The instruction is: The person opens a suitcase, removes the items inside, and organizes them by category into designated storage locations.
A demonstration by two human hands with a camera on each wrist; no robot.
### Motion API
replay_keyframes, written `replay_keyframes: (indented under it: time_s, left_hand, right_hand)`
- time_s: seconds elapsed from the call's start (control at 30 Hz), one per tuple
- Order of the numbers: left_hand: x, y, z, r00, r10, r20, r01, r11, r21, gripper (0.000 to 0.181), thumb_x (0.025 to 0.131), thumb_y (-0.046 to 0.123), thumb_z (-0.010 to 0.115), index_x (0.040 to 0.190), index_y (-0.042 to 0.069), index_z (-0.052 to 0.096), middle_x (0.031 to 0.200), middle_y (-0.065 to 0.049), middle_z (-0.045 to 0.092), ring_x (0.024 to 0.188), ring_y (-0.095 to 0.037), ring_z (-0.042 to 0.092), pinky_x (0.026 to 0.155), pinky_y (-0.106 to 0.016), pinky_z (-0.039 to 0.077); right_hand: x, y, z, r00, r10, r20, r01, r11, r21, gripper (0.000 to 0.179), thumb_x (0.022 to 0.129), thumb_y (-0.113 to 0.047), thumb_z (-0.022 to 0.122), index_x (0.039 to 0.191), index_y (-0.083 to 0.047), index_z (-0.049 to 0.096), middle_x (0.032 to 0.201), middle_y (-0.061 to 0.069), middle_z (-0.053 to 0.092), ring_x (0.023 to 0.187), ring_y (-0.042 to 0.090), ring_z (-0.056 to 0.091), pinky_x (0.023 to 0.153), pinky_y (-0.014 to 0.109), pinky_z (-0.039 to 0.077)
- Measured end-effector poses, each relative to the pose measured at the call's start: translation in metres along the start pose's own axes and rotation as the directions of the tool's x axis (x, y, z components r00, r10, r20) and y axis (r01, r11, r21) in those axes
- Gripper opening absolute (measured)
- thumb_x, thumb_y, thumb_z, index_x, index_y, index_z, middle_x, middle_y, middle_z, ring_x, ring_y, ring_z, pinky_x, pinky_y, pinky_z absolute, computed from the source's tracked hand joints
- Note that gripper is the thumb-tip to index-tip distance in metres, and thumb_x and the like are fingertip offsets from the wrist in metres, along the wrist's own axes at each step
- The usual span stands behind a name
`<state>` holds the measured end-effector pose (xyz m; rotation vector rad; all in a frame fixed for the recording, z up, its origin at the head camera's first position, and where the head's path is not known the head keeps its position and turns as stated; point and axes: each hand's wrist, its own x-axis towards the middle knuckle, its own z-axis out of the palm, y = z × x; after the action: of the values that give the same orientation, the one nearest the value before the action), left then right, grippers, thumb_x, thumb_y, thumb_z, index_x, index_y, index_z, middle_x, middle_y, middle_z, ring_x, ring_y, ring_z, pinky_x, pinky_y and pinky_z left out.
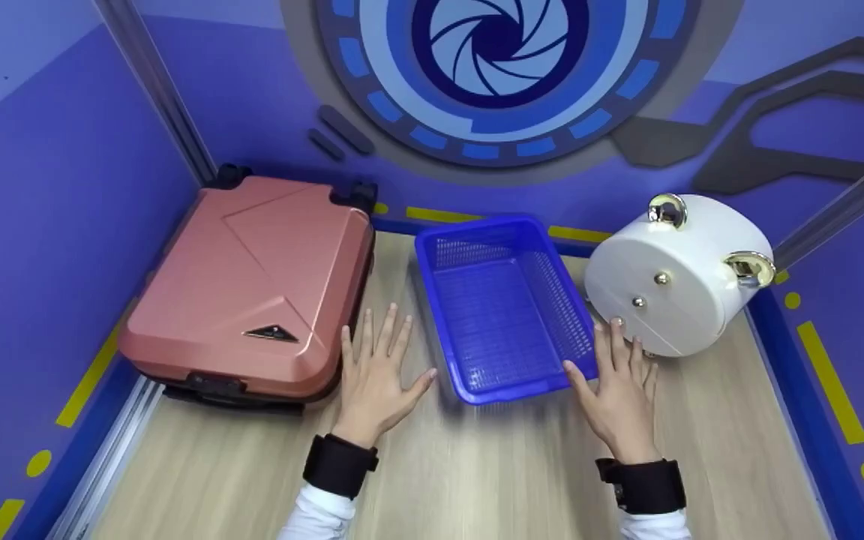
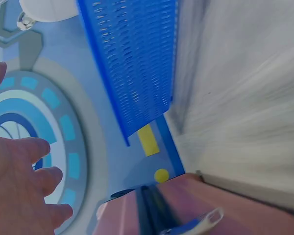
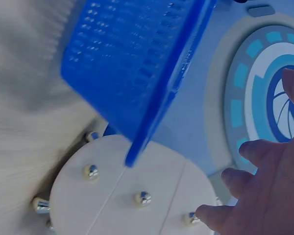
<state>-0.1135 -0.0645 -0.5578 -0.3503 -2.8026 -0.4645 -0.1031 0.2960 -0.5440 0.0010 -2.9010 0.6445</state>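
A blue plastic basket [image 1: 511, 319] with perforated walls lies on the wooden surface in the middle of the head view, its inside bare. My left hand [image 1: 376, 382], fingers straight and spread, is between the basket and a pink hard-shell suitcase [image 1: 252, 270], holding nothing. On the other side, my right hand [image 1: 619, 397] has its fingers extended and overlaps the basket's near right corner in the head view. In the right wrist view those fingers stand apart from the basket wall [image 3: 122, 63]. A white drum-shaped object [image 1: 664, 285] with gold handles and studs lies just beyond this hand.
The suitcase lies flat at the left, wheels toward the back wall. Blue-purple panels [image 1: 49, 225] enclose the wooden surface [image 1: 477, 472] at the back and sides. Metal posts [image 1: 158, 97] stand at the corners. Black bands [image 1: 338, 465] wrap both wrists.
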Motion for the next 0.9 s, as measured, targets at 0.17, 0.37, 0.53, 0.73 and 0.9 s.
replay_keyframes:
  time_s: [0.17, 0.37, 0.53, 0.73, 0.9]
  left_hand:
    - [-0.001, 0.0, -0.012, 0.999, 0.012, -0.051, -0.012, 1.0, -0.002, 0.088, 0.093, 0.069, 0.055, 0.161, 0.016, 0.039, 0.172, -0.007, 0.025, 0.157, -0.042, 0.016, 0.122, -0.068, 0.004]
    - [-0.004, -0.005, -0.028, 0.997, 0.001, -0.072, 0.0, 1.0, 0.016, 0.09, 0.093, 0.07, 0.054, 0.162, 0.017, 0.037, 0.172, -0.007, 0.023, 0.158, -0.041, 0.013, 0.121, -0.069, 0.005]
    - [-0.01, -0.017, -0.04, 0.995, -0.019, -0.097, 0.021, 0.999, 0.026, 0.09, 0.092, 0.07, 0.054, 0.163, 0.016, 0.036, 0.173, -0.008, 0.021, 0.157, -0.043, 0.015, 0.12, -0.072, 0.007]
    - [-0.022, -0.045, -0.053, 0.991, -0.093, -0.1, 0.098, 0.994, 0.04, 0.092, 0.093, 0.068, 0.055, 0.164, 0.014, 0.033, 0.173, -0.01, 0.02, 0.157, -0.044, 0.014, 0.121, -0.07, 0.002]
    - [-0.03, -0.071, -0.062, 0.982, -0.149, -0.113, 0.153, 0.988, 0.033, 0.096, 0.089, 0.062, 0.067, 0.163, 0.01, 0.033, 0.172, -0.013, 0.021, 0.157, -0.044, 0.015, 0.121, -0.07, 0.002]
  right_hand:
    - [0.006, -0.02, 0.001, 0.998, -0.057, -0.001, 0.057, 0.998, 0.008, 0.081, 0.102, -0.055, 0.056, 0.165, -0.012, 0.028, 0.174, 0.012, 0.012, 0.157, 0.047, 0.003, 0.118, 0.075, -0.001]
    - [0.01, -0.049, 0.01, 0.992, -0.123, 0.027, 0.122, 0.992, 0.043, 0.081, 0.102, -0.053, 0.058, 0.165, -0.014, 0.027, 0.174, 0.01, 0.012, 0.158, 0.044, 0.001, 0.117, 0.077, 0.003]
    - [0.009, -0.073, 0.026, 0.98, -0.195, 0.049, 0.192, 0.98, 0.059, 0.081, 0.1, -0.054, 0.059, 0.165, -0.016, 0.029, 0.174, 0.005, 0.014, 0.159, 0.042, 0.004, 0.119, 0.073, 0.003]
    - [-0.003, -0.1, 0.051, 0.956, -0.287, 0.069, 0.28, 0.956, 0.088, 0.079, 0.1, -0.054, 0.059, 0.164, -0.017, 0.033, 0.173, 0.005, 0.019, 0.158, 0.041, 0.01, 0.121, 0.07, 0.004]
    - [-0.016, -0.123, 0.07, 0.928, -0.362, 0.09, 0.353, 0.93, 0.102, 0.077, 0.1, -0.055, 0.058, 0.163, -0.017, 0.035, 0.172, 0.006, 0.022, 0.157, 0.043, 0.016, 0.121, 0.07, 0.01]
